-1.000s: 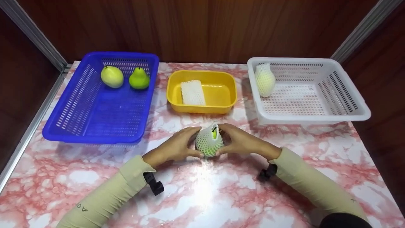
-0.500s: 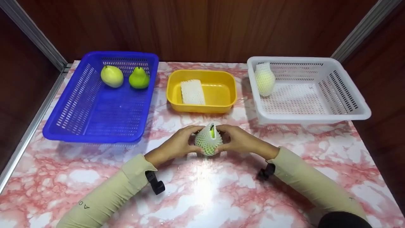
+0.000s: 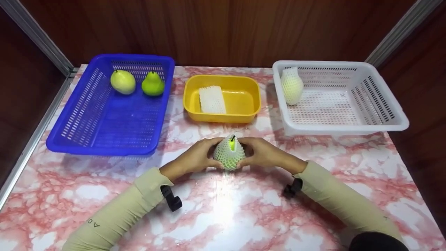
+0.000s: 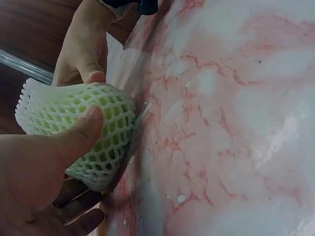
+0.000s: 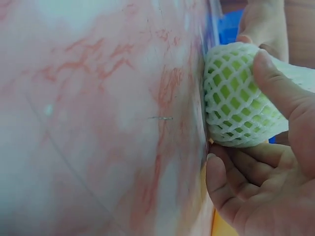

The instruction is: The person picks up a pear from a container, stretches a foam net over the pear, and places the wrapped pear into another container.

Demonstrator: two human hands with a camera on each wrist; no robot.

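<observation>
Between my two hands stands a green pear (image 3: 231, 144) inside a white foam net sleeve (image 3: 228, 158), upright at the middle of the table. My left hand (image 3: 200, 157) grips it from the left, thumb toward me and fingers behind. From the other side my right hand (image 3: 261, 156) holds it the same way. The sleeve's top gapes, and the pear's dark stem shows through. In the left wrist view the left thumb presses on the netting (image 4: 106, 118). The right wrist view has the right thumb against the mesh (image 5: 236, 98), with the other fingers curling beneath.
A blue basket (image 3: 104, 150) at the left bears a yellowish pear (image 3: 123, 82) and a green pear (image 3: 153, 84). The yellow tub (image 3: 223, 118) behind my hands contains flat white foam netting (image 3: 212, 100). At the right, a white basket (image 3: 345, 128) has a sleeved pear (image 3: 292, 86).
The sleeve's open top has turned and spread, so more of the pear and its stem shows. Both hands keep their hold in nearly the same place. The head view has tilted slightly.
</observation>
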